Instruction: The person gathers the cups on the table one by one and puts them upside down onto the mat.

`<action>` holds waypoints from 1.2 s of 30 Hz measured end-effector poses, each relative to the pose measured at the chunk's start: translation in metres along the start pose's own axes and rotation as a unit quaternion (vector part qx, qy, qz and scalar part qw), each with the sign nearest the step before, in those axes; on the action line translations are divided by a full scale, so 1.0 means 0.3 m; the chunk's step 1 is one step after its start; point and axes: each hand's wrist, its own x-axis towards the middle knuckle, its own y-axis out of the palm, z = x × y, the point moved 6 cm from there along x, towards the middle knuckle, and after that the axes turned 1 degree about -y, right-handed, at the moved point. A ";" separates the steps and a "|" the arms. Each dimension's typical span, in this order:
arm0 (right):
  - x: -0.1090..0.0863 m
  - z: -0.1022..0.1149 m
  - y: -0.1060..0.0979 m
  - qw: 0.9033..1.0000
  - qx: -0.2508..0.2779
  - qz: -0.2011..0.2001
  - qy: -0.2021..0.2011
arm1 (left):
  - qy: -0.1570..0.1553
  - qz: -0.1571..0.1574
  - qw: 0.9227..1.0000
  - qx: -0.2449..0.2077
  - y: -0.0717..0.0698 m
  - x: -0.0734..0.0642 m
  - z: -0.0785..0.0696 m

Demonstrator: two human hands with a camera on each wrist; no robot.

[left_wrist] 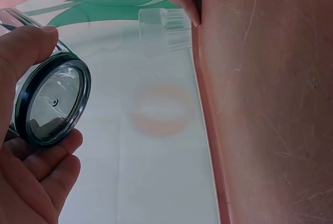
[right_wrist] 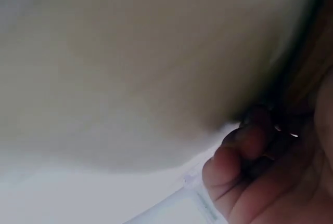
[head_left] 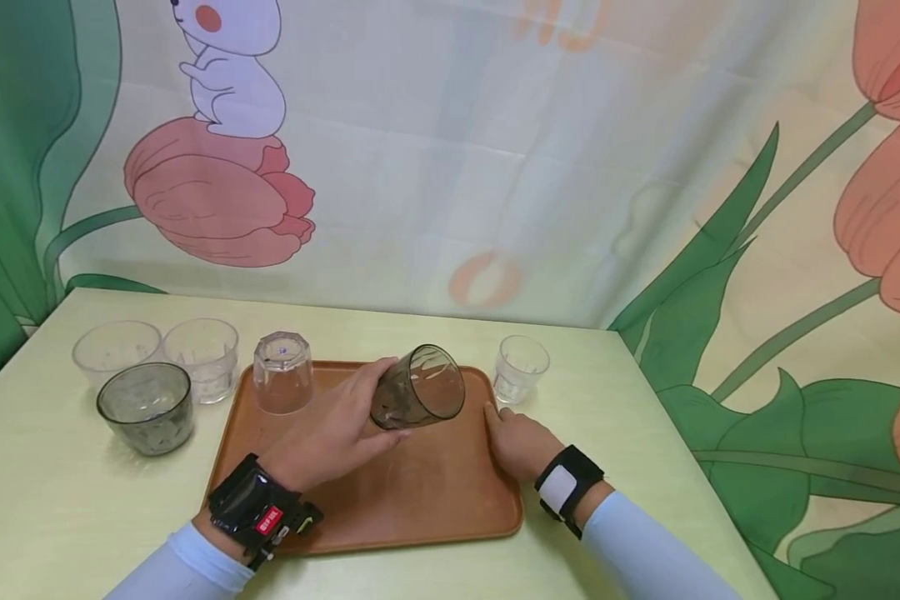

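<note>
My left hand grips a smoky grey drinking glass, tilted with its mouth towards the right, over the brown tray. In the left wrist view, thumb and fingers curl round this glass near its base. My right hand holds the tray's right rim, thumb on the edge. Its curled fingers show dimly in the right wrist view. An upside-down clear glass stands at the tray's far left corner. Just beyond the right rim is a small clear glass.
On the table, left of the tray, stand a smoky bowl-shaped glass, a wide clear glass and another clear glass, close together. A printed curtain hangs behind the table's back edge.
</note>
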 end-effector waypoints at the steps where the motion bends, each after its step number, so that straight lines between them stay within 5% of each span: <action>1: 0.004 -0.004 0.009 1.000 -0.005 0.003 0.004 | -0.001 0.000 1.000 0.001 -0.001 0.001 0.000; 18: 0.003 -0.023 0.039 1.000 -0.001 0.014 0.025 | -0.005 0.003 1.000 0.005 -0.012 0.024 0.002; 31: 0.015 -0.013 0.065 1.000 0.019 0.011 0.019 | -0.050 -0.023 0.998 0.021 -0.087 0.014 0.051; 36: 0.016 -0.013 0.048 0.999 0.023 0.022 0.028 | -0.043 -0.035 0.998 0.029 -0.118 0.022 0.063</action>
